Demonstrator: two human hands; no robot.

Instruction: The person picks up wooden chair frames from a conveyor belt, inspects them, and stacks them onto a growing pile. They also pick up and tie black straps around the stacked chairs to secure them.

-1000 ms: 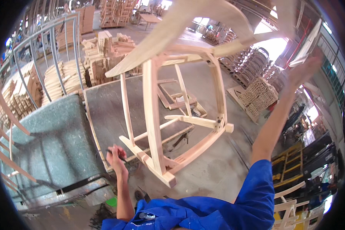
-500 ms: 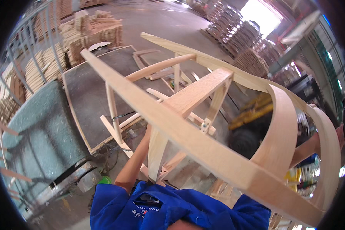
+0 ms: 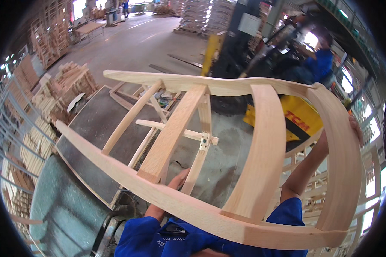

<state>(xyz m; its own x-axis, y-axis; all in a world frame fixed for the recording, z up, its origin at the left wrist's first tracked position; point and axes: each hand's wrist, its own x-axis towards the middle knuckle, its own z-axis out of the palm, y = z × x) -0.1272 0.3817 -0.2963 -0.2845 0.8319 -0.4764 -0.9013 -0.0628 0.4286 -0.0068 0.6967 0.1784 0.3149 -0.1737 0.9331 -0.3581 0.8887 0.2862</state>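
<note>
A pale, unfinished wooden chair frame (image 3: 263,158) spans the view, lying on its back across the front of my body. It has two long curved side posts, broad curved slats in the back, a flat rail and a round rung. My right hand (image 3: 355,128) is closed over the outer edge of the wide top slat at the right. Beneath the near side post, my left hand (image 3: 179,179) grips a lower part of the frame, with its fingers partly hidden. A metal fitting (image 3: 205,140) joins two of the lower wooden bars.
A dark-topped table (image 3: 92,141) stands ahead left, with wooden frame parts (image 3: 122,100) on it. A green padded surface (image 3: 58,201) lies at the left, near stacked wood pieces (image 3: 68,85). Beyond the chair is a yellow forklift (image 3: 287,118) with a person (image 3: 319,62) in blue aboard.
My view has turned rightward, bringing the forklift and its driver fully into sight. The chair frame has swung and tilted, so its slats now face me more squarely. Both hands still hold it.
</note>
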